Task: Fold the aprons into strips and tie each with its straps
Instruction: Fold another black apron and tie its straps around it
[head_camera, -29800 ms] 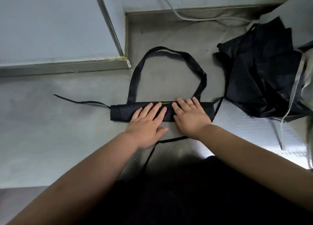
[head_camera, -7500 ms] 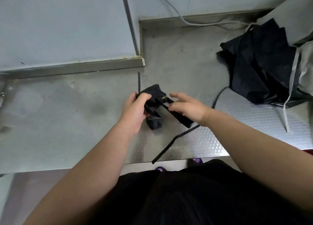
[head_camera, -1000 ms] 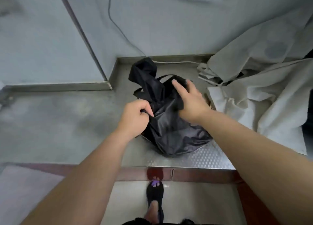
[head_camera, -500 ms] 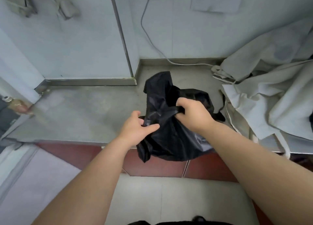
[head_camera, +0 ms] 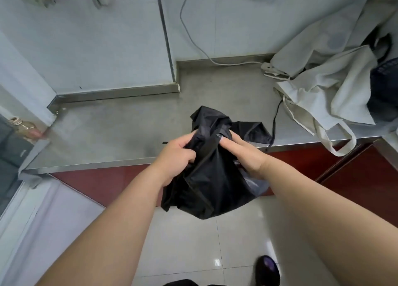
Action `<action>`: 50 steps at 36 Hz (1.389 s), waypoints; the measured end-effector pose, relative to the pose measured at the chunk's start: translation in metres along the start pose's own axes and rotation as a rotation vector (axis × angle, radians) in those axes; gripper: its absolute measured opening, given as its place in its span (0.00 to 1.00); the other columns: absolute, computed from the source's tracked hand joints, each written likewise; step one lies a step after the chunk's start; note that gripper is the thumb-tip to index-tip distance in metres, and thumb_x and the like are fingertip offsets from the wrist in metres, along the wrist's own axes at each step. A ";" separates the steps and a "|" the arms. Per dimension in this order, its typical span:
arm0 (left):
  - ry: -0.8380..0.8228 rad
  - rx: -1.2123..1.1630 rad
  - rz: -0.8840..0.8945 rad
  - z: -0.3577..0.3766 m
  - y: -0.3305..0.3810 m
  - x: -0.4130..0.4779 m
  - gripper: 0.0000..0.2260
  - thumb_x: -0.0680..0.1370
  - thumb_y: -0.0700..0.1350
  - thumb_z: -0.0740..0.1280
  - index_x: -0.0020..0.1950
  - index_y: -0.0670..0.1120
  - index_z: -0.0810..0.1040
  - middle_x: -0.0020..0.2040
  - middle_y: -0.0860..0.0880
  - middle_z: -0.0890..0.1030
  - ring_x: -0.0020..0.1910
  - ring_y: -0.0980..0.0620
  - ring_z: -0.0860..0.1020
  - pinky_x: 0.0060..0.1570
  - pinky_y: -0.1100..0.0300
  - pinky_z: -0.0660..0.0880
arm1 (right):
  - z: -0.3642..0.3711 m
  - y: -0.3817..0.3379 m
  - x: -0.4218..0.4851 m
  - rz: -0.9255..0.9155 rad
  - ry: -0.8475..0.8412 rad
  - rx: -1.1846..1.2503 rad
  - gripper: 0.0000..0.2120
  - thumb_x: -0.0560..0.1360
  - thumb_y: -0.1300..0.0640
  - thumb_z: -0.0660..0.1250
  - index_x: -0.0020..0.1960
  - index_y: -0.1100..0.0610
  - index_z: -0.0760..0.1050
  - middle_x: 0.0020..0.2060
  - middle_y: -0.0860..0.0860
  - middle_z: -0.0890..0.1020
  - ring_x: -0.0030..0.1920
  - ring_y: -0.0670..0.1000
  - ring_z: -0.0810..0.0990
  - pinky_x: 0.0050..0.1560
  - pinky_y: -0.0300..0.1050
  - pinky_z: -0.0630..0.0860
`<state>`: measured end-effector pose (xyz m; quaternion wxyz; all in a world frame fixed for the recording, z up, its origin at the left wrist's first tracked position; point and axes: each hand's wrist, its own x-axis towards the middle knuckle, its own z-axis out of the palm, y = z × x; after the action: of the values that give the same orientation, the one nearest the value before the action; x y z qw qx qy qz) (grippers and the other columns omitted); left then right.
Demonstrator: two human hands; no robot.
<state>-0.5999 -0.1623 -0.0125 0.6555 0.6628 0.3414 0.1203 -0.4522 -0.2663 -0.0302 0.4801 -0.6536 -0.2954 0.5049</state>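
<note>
A crumpled black apron hangs in a bunch in front of the steel counter, its lower part below the counter's front edge. My left hand grips the bunched cloth on its left side. My right hand holds the cloth on the right, fingers curled into the folds near the top. One thin black strap trails from the apron across the counter to the right. Part of the apron still rests on the counter top behind my hands.
A heap of pale grey aprons with long straps lies at the counter's right end, one strap loop hanging over the edge. A dark cloth sits at the far right. A grey cable runs down the back wall. Red cabinet fronts stand below.
Both hands have pulled the black apron toward me, so more of it hangs off the counter's front edge. My left hand has closed on the cloth. The camera view has drawn back.
</note>
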 end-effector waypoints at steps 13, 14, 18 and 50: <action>-0.011 -0.392 -0.161 -0.007 0.003 -0.038 0.13 0.76 0.48 0.63 0.38 0.47 0.84 0.39 0.46 0.83 0.40 0.47 0.81 0.47 0.56 0.76 | 0.029 -0.022 -0.026 0.081 0.027 0.580 0.28 0.68 0.34 0.61 0.60 0.51 0.72 0.51 0.54 0.79 0.53 0.54 0.79 0.56 0.50 0.76; -0.005 -0.367 -0.151 -0.004 0.001 -0.038 0.11 0.76 0.49 0.66 0.41 0.46 0.84 0.42 0.45 0.84 0.43 0.46 0.82 0.50 0.55 0.77 | 0.030 -0.026 -0.027 0.084 0.075 0.659 0.27 0.69 0.37 0.63 0.61 0.52 0.71 0.51 0.55 0.77 0.53 0.54 0.78 0.54 0.48 0.76; 0.106 -0.251 -0.079 0.011 -0.006 -0.040 0.09 0.78 0.39 0.65 0.48 0.50 0.83 0.48 0.48 0.85 0.49 0.49 0.82 0.52 0.57 0.77 | 0.019 -0.013 -0.023 0.078 0.380 0.432 0.12 0.72 0.71 0.66 0.46 0.55 0.71 0.38 0.54 0.76 0.35 0.51 0.76 0.37 0.43 0.75; 0.460 -0.059 0.026 0.109 -0.030 -0.093 0.12 0.80 0.43 0.61 0.63 0.50 0.76 0.37 0.57 0.81 0.24 0.59 0.68 0.32 0.64 0.67 | -0.067 0.080 -0.116 0.343 0.361 -0.395 0.09 0.77 0.63 0.59 0.39 0.62 0.71 0.32 0.57 0.73 0.31 0.54 0.72 0.30 0.43 0.70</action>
<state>-0.6111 -0.3071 -0.0266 0.5779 0.6028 0.4697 0.2864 -0.4331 -0.4184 -0.0587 0.2965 -0.8535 -0.1834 0.3873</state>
